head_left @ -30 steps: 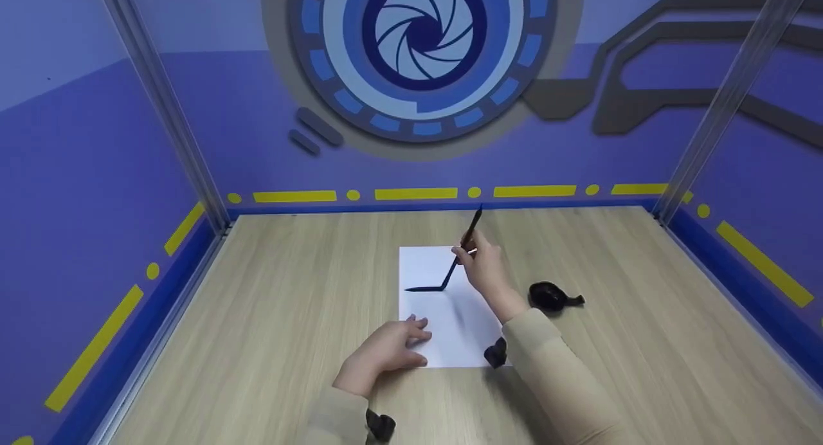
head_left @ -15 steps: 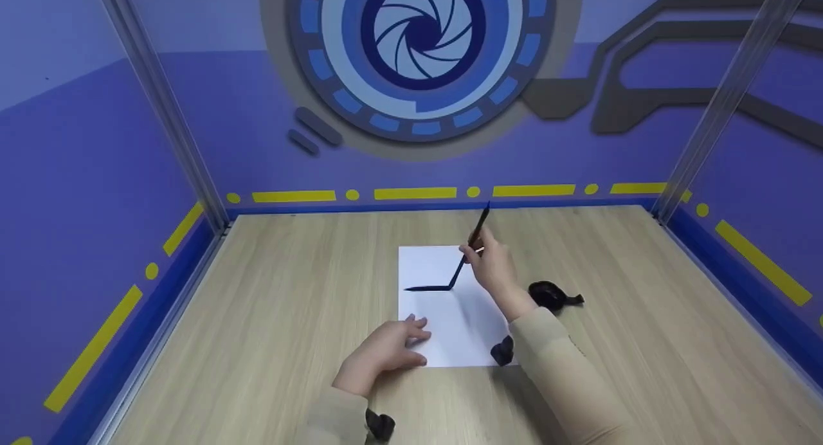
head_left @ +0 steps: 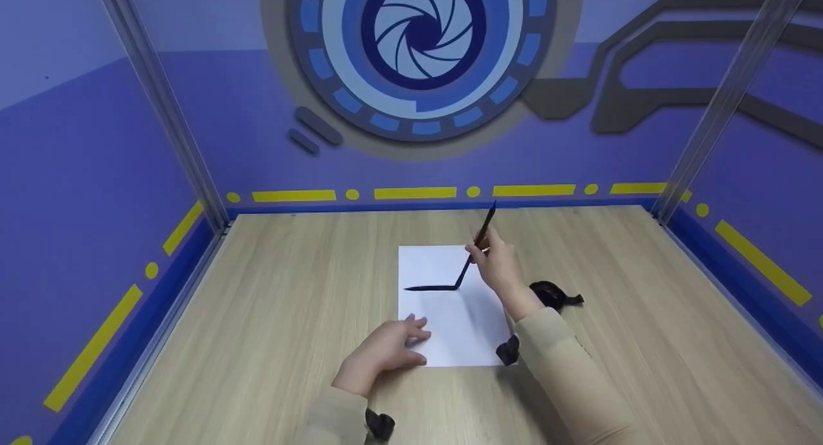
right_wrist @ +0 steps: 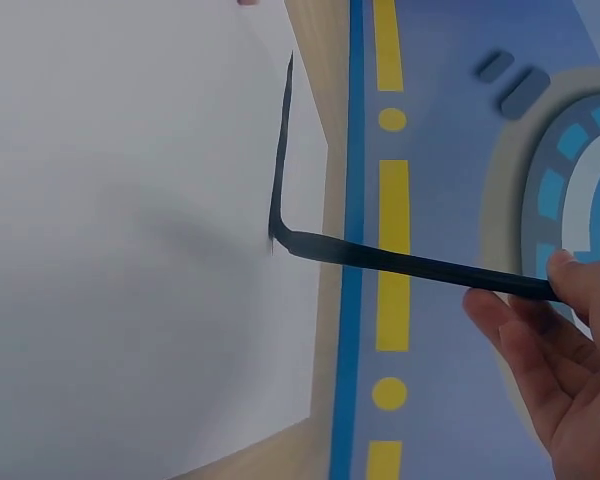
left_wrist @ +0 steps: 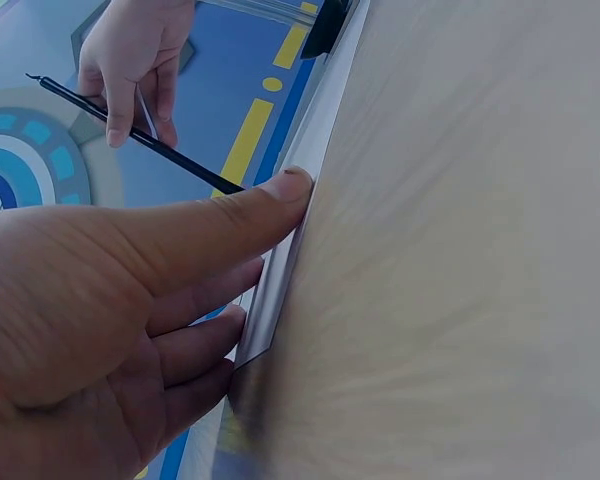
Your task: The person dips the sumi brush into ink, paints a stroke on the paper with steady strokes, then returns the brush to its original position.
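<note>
My right hand (head_left: 500, 268) pinches a slim black brush (head_left: 465, 267) between thumb and fingers, well up its handle. The bent brush tip rests on a white sheet of paper (head_left: 450, 332), at the right end of a straight black stroke (head_left: 427, 289) that runs across its upper half. In the right wrist view, the wet-looking stroke (right_wrist: 281, 150) meets the bristles (right_wrist: 305, 243). My left hand (head_left: 386, 345) lies at the sheet's lower left edge, fingers spread and relaxed on it. The left wrist view shows its thumb (left_wrist: 265, 200) along the paper's near edge.
Right of the sheet stands a round black pot (head_left: 550, 296) with a short handle, partly behind my right forearm. The wood-grain table (head_left: 289, 290) is bounded by blue panels (head_left: 418, 168) at the back and sides. Black wrist mounts (head_left: 380, 426) stick out from both sleeves.
My right hand and the brush have slid to the right across the paper. The black stroke has grown longer in that direction. My left hand has stayed in place.
</note>
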Motion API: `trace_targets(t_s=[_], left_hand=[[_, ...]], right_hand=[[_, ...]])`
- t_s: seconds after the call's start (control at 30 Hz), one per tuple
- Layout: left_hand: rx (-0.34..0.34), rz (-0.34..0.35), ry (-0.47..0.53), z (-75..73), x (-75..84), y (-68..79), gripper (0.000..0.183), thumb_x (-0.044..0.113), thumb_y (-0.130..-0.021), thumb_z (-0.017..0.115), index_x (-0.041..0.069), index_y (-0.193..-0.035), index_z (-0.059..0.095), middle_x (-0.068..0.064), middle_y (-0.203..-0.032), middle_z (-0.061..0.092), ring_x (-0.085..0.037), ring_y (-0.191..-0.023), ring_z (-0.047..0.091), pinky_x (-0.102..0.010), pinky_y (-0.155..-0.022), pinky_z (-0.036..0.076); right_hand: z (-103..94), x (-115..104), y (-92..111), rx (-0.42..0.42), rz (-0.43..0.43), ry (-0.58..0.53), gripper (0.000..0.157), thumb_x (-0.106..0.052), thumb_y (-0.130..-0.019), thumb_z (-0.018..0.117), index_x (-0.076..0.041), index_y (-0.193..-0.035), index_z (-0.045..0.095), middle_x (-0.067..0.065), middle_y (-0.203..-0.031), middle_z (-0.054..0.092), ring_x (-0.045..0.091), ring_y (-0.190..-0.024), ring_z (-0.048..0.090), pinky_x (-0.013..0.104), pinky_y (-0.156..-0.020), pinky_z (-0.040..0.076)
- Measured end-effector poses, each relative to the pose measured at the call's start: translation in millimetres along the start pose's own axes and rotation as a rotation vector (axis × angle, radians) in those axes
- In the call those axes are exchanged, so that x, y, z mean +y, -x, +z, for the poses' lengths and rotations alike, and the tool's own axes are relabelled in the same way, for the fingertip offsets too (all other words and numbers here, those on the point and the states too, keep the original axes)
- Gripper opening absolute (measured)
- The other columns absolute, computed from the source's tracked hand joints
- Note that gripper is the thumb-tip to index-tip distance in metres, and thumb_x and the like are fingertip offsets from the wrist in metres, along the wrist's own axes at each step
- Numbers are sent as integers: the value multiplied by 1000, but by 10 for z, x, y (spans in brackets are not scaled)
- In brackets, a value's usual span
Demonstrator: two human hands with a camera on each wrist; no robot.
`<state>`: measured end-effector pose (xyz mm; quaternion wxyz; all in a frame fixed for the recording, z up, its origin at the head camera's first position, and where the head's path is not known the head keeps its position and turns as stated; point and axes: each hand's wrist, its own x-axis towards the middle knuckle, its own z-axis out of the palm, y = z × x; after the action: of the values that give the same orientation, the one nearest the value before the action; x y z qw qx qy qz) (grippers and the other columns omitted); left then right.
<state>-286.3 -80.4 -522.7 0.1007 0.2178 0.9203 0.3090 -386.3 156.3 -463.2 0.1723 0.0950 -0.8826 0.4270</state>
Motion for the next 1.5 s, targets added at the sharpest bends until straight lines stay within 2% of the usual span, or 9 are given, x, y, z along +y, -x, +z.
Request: trace_targets(t_s=[0.47,0.93,1.23,1.5], left_hand=[[9,-20,22,-1,19,11,46,14,-84,83,10,-129,72,-3,-154,56,-28,-152,41,-49,-126,34],[8,-50,34,9,19,8,47,15,-84,84,12,-129,72,0,-155,55,-25,-153,40,-48,-127,33],[3,-33,21,5,10,2,47,15,-83,84,10,-129,72,-2,-155,55,-27,-153,41,-49,-126,34],[16,-20,26,9,10,11,46,14,-83,84,10,-127,73,-3,-154,56,-27,-152,41,-49,-125,36]], right_hand=[[-98,57,-12,-3,9,-38,13,-6,-99,65,-3,-108,56,20,-95,71,34,-86,77,44,-79,66],[-235,130,4,-9,16,16,14,-8,-101,64,-4,-111,57,19,-99,73,32,-88,76,44,-79,65],[-308,156,13,-15,30,44,13,-10,-102,63,-5,-112,57,19,-102,73,32,-92,76,43,-81,66],[-348,177,20,14,6,112,16,-11,-100,65,-5,-112,56,18,-100,75,32,-87,78,46,-78,65]])
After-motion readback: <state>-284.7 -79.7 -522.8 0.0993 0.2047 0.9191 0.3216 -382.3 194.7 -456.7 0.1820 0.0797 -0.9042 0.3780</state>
